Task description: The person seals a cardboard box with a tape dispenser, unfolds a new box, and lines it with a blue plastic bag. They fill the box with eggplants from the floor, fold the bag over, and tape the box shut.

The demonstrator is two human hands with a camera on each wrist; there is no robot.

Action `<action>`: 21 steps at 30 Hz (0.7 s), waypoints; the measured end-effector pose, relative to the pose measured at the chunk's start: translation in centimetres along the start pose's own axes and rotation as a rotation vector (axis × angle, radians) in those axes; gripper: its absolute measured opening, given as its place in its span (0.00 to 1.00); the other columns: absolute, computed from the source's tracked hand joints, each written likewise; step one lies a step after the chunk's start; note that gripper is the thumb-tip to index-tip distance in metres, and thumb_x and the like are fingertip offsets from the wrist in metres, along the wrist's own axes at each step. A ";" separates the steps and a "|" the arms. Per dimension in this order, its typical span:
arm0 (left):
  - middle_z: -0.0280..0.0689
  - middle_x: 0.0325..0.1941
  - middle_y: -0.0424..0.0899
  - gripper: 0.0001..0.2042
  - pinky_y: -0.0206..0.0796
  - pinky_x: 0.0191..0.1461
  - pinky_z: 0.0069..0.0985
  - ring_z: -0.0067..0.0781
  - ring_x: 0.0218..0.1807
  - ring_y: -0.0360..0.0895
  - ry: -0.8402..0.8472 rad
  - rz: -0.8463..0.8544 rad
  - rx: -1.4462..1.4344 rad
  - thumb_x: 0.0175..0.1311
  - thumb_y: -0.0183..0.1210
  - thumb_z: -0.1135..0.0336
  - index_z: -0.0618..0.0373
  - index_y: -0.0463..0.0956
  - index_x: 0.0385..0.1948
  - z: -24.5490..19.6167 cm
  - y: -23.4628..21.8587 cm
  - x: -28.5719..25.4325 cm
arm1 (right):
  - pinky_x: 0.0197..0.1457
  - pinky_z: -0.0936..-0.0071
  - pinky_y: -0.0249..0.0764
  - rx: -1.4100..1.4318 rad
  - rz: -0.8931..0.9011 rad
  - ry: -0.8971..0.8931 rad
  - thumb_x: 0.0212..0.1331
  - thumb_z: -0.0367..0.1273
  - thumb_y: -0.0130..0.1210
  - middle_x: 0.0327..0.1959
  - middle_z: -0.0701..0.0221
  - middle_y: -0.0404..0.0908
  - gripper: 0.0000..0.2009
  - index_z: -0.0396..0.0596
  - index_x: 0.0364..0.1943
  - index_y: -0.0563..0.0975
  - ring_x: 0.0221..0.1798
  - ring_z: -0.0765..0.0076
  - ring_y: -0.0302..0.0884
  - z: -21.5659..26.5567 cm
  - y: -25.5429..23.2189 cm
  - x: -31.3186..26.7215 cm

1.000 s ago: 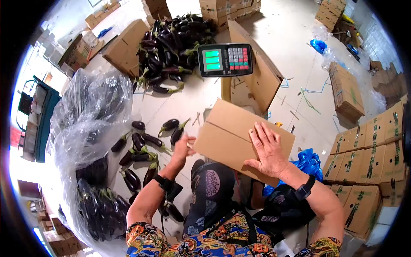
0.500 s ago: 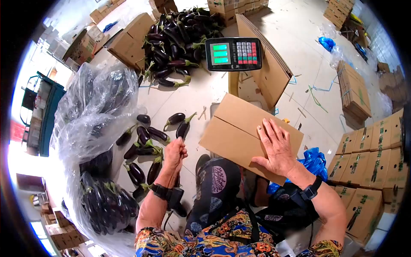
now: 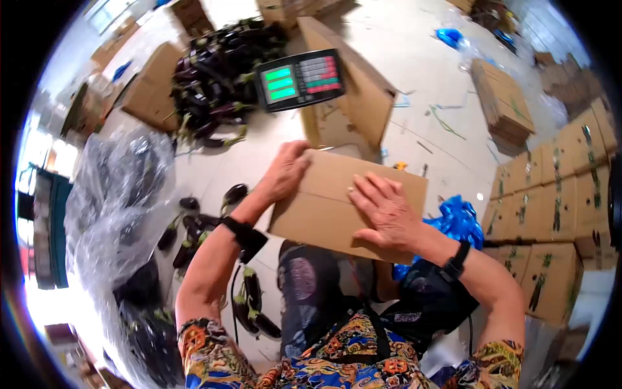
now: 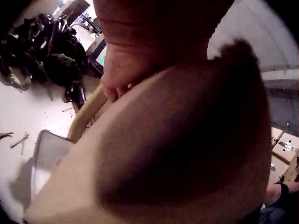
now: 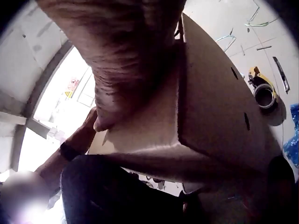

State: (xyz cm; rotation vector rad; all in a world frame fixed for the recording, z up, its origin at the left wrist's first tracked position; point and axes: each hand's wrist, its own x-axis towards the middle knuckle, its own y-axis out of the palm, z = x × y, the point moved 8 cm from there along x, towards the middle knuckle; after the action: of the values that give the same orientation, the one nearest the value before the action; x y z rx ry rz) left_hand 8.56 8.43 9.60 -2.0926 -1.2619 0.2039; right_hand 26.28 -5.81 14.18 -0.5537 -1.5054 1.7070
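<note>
My left hand [image 3: 285, 170] curls over the far corner of the cardboard box [image 3: 337, 214] on my lap while my right hand [image 3: 382, 211] presses flat on top, so it could slide off towards the eggplants [image 3: 249, 305] by my leg.

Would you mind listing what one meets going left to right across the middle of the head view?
Clear plastic bag → loose eggplants on the floor → left hand on the box's left edge → cardboard box → right hand flat on its top → blue plastic bag → stacked printed cartons.
</note>
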 end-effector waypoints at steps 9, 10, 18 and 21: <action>0.43 0.45 0.75 0.11 0.62 0.59 0.28 0.37 0.51 0.72 -0.193 -0.111 -0.111 0.70 0.49 0.65 0.62 0.72 0.47 0.0 -2.3 -1.3 | 0.43 0.67 0.77 0.298 -0.417 0.472 0.64 0.35 0.53 0.34 0.58 0.83 0.13 0.41 0.44 0.78 0.37 0.54 0.83 -16.1 -5.9 -4.5; 0.42 0.45 0.74 0.12 0.62 0.59 0.27 0.36 0.51 0.72 -0.205 -0.099 -0.085 0.71 0.49 0.65 0.63 0.72 0.47 -1.2 -2.3 -0.9 | 0.44 0.62 0.77 0.311 -0.362 0.619 0.62 0.37 0.53 0.35 0.57 0.83 0.13 0.43 0.42 0.80 0.39 0.51 0.82 -19.2 -4.7 -6.5; 0.37 0.46 0.74 0.12 0.60 0.59 0.22 0.27 0.51 0.70 -0.222 -0.013 0.010 0.73 0.48 0.65 0.63 0.71 0.48 -1.8 -0.7 -0.3 | 0.46 0.60 0.78 0.444 -0.037 0.994 0.54 0.47 0.59 0.36 0.55 0.84 0.23 0.41 0.44 0.80 0.41 0.51 0.83 -28.0 18.1 -18.6; 0.35 0.47 0.74 0.11 0.59 0.59 0.21 0.25 0.52 0.70 -0.396 -0.024 -0.113 0.73 0.48 0.66 0.63 0.70 0.49 -0.7 -0.4 -0.6 | 0.48 0.59 0.78 0.430 -0.062 1.041 0.50 0.50 0.64 0.42 0.49 0.82 0.31 0.35 0.48 0.77 0.42 0.47 0.83 -28.8 23.0 -17.8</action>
State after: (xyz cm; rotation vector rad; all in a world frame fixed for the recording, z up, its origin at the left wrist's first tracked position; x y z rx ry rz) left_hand 8.28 7.66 10.27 -2.2022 -1.5568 0.5707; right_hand 52.60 -1.62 -16.89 -0.9378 -0.3985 1.2754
